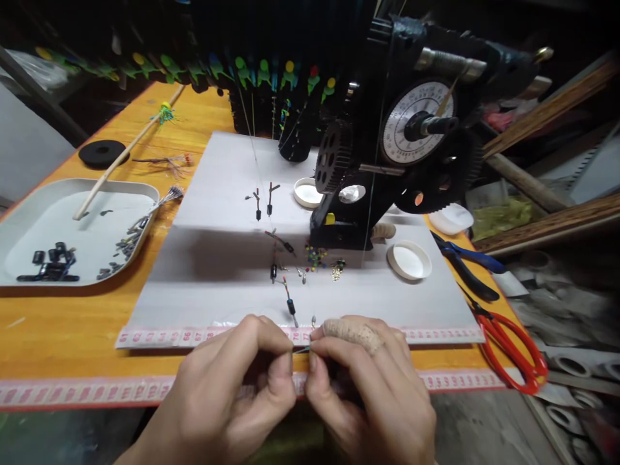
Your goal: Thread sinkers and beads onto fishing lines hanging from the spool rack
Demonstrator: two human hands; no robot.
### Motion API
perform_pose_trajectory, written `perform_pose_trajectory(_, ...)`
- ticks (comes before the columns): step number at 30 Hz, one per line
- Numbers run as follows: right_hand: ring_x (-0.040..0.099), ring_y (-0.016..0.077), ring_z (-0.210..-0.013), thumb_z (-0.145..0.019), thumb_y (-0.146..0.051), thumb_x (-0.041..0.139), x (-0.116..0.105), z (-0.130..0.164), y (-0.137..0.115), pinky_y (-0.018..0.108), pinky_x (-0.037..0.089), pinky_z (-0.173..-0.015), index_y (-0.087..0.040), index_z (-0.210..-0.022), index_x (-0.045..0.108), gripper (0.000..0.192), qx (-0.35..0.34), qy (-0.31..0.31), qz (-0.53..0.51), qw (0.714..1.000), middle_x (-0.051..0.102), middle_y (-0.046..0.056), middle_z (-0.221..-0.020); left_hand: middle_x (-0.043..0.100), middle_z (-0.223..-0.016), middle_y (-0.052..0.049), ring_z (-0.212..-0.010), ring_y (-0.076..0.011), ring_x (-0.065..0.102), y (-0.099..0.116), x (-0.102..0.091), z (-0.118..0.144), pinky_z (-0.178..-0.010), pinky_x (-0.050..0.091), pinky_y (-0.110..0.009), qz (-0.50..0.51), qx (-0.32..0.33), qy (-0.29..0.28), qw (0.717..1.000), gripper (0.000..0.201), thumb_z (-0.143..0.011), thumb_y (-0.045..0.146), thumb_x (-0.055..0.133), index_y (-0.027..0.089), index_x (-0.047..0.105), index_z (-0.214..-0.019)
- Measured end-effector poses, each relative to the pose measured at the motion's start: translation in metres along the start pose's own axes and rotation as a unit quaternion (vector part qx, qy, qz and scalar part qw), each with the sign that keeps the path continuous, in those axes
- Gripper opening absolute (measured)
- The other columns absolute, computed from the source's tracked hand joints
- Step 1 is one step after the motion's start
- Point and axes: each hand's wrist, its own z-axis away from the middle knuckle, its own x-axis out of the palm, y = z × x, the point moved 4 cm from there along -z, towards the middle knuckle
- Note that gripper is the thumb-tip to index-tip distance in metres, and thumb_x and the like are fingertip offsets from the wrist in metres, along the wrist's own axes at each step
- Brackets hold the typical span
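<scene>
- Both hands meet at the near edge of the orange worktop (58,323), close to the person's body.
- The left hand (232,387) has thumb and forefinger pinched together on one end of a thin dark pin (301,350); the other fingers curl under.
- The right hand (372,394) pinches the other end of the same pin, fingertips almost touching those of the left. A tan bandage (352,333) wraps its forefinger.
- The pin sits between the two hands, just over the pink measuring tape (184,336) that runs along the front edge of a white sheet (217,290).
- On the sheet, just beyond the hands, lie several small floats (289,302) with dark bodies and thin stems, plus a little heap of coloured beads (314,256).
- A black geared machine (402,142) with a white dial stands at the back of the sheet; a white lid (409,260) lies near its base.
- To the left, a white tray (72,226) holds small dark parts and a thin stick.
- To the right, red-handled scissors (513,352) and blue-handled pliers (465,261) lie at the worktop's edge.
</scene>
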Motion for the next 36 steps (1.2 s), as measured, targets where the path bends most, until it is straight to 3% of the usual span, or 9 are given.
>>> perform_pose_trajectory(2,0.066,0.0199,-0.078,-0.082,-0.004,0.066,-0.001,-0.001,0.002,0.034,0.047,-0.077,-0.016,-0.082,0.069,0.012,0.002,0.002,-0.005,1.0,0.073,0.003,-0.08,0.064,-0.079,0.008,-0.064,-0.0084,0.063,-0.001,-0.006,0.002,-0.058,0.05,-0.02,-0.013,-0.009,0.027,1.0,0.021,-0.088,0.008,0.05,0.029,0.052,-0.089)
perform_pose_trajectory(5,0.066,0.0198,-0.078,-0.083,-0.004,0.067,-0.001,-0.002,0.004,0.034,0.046,-0.076,-0.015,-0.085,0.068,0.012,-0.003,-0.003,0.011,1.0,0.074,0.004,-0.083,0.061,-0.104,0.001,-0.089,-0.0152,0.061,-0.002,-0.019,0.003,-0.079,0.048,-0.032,-0.135,0.027,0.072,0.988,0.019,-0.087,0.009,0.053,0.027,0.056,-0.089)
perform_pose_trajectory(9,0.064,0.0203,-0.081,-0.083,-0.005,0.068,0.0,-0.002,0.006,0.035,0.046,-0.077,-0.017,-0.088,0.067,0.013,-0.005,-0.033,0.032,0.999,0.073,0.004,-0.087,0.053,-0.105,-0.005,-0.101,-0.0253,0.048,-0.003,-0.023,0.0,-0.086,0.038,-0.045,-0.252,0.11,0.04,0.961,0.018,-0.085,0.005,0.058,0.022,0.057,-0.09)
perform_pose_trajectory(19,0.062,0.0201,-0.086,-0.084,-0.01,0.071,0.0,-0.002,0.008,0.034,0.044,-0.078,-0.017,-0.093,0.067,0.013,-0.05,-0.077,0.05,0.995,0.071,0.005,-0.091,0.059,-0.098,-0.006,-0.099,-0.0252,0.05,-0.004,-0.024,-0.004,-0.082,0.04,-0.041,-0.224,0.061,0.055,0.971,0.015,-0.081,0.003,0.06,0.019,0.059,-0.079)
perform_pose_trajectory(24,0.062,0.0202,-0.086,-0.085,-0.01,0.071,-0.001,-0.002,0.008,0.034,0.045,-0.078,-0.016,-0.093,0.067,0.011,-0.051,-0.082,0.053,0.994,0.07,0.006,-0.091,0.06,-0.095,-0.007,-0.096,-0.0251,0.051,-0.005,-0.025,-0.005,-0.082,0.04,-0.042,-0.2,0.047,0.09,0.975,0.016,-0.081,0.004,0.058,0.018,0.061,-0.074)
perform_pose_trajectory(36,0.061,0.0195,-0.086,-0.085,-0.007,0.07,-0.002,-0.002,0.007,0.034,0.044,-0.08,-0.017,-0.093,0.066,0.014,-0.04,-0.079,0.047,0.995,0.07,0.005,-0.091,0.059,-0.098,-0.005,-0.098,-0.0217,0.052,-0.008,-0.032,-0.002,-0.082,0.042,-0.037,-0.205,0.054,0.062,0.975,0.014,-0.083,0.006,0.061,0.019,0.063,-0.08)
